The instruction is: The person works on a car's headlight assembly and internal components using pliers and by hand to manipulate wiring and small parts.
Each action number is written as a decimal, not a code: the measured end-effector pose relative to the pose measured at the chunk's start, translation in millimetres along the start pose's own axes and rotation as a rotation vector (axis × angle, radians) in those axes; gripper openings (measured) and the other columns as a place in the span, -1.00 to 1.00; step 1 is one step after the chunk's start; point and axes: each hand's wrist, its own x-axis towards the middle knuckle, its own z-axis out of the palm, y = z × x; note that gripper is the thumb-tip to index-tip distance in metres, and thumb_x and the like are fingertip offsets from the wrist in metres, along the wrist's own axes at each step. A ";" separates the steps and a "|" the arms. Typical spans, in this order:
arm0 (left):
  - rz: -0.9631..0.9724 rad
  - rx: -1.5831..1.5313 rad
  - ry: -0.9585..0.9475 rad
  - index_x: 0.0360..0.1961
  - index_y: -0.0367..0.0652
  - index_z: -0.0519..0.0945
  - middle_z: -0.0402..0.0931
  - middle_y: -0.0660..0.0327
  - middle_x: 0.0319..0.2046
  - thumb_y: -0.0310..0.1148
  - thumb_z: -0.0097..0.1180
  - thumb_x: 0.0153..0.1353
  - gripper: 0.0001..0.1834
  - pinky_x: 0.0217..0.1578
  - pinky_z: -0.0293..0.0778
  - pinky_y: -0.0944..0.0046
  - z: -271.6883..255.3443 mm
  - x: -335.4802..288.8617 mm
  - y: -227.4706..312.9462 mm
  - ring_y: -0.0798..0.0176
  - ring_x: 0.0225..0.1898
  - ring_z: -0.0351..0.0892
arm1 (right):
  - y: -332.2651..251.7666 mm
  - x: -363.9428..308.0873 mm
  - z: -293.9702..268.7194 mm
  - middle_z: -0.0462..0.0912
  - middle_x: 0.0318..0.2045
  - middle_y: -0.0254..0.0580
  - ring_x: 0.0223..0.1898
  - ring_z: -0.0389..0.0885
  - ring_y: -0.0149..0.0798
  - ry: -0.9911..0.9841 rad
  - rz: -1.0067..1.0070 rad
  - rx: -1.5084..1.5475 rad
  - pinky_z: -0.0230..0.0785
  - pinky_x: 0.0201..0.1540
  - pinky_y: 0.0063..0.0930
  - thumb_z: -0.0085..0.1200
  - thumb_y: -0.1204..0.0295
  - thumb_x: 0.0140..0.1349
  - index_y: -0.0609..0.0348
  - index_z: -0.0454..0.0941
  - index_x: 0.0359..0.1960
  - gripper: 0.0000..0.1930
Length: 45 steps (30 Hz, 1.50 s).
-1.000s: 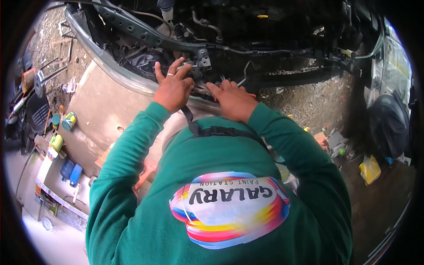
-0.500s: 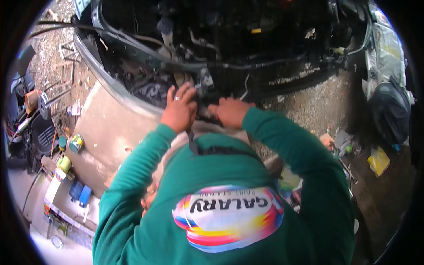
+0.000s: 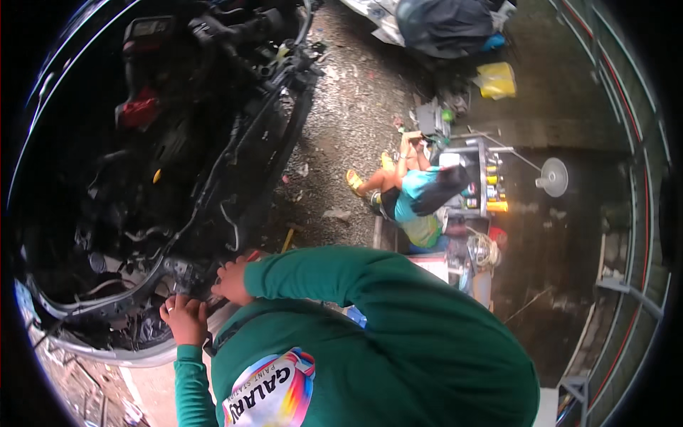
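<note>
An open car front end, dark inside, fills the left of the view. At its front edge my left hand lies over the front panel, fingers a little apart and nothing visible in them. A ring shows on one finger. My right hand is close beside it, fingers bent and pressed down at the same edge. Whatever the right fingers grip is hidden under them. A small red thing shows just beyond the right hand; its kind is unclear.
A person in a blue top sits low to the right, beside a tool cart holding bottles and cans. Beyond stand a round fan and a yellow bag. A yellow-handled tool lies on the gravel.
My view has swung to the right, so the car and both hands appear farther left, and the seated person and cart are now visible. Both hands stay at the car's front edge.
</note>
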 end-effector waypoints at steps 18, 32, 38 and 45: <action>0.051 0.131 0.017 -0.31 -0.08 0.73 0.63 0.19 -0.03 -0.25 0.30 0.26 -0.85 0.28 0.25 -0.23 20.3 -11.2 -11.3 -0.08 0.26 0.47 | -25.4 32.2 50.3 0.75 0.05 0.05 0.15 0.71 0.11 0.280 -0.002 -0.100 0.50 0.12 0.13 0.12 0.23 0.39 0.03 0.74 0.14 -0.63; 0.018 -0.023 -0.046 -0.18 0.12 0.82 0.66 0.30 0.06 -0.25 0.40 0.12 -0.79 0.34 0.26 -0.25 -4.1 -17.3 -14.6 0.04 0.32 0.50 | 12.1 6.1 21.6 0.64 0.23 0.11 0.32 0.58 0.24 0.118 -0.075 -0.127 0.43 0.30 0.26 0.07 0.25 0.50 -0.18 0.53 0.43 -0.52; -0.011 -0.085 -0.023 -0.23 0.13 0.82 0.67 0.32 0.03 -0.29 0.43 0.06 -0.80 0.31 0.24 -0.17 -0.6 -21.5 -19.7 0.05 0.29 0.50 | 11.7 15.7 24.2 0.59 0.23 -0.01 0.29 0.55 0.16 0.045 -0.118 -0.131 0.40 0.33 0.19 0.13 0.35 0.43 -0.31 0.38 0.58 -0.34; -0.005 -0.075 0.036 -0.25 0.13 0.82 0.67 0.32 0.02 -0.28 0.46 0.03 -0.80 0.32 0.24 -0.17 -0.4 -20.7 -14.6 0.06 0.27 0.51 | 26.2 39.1 29.1 0.61 0.15 -0.19 0.22 0.55 0.08 0.067 -0.255 -0.057 0.40 0.35 0.18 0.09 0.48 0.36 -0.39 0.40 0.58 -0.27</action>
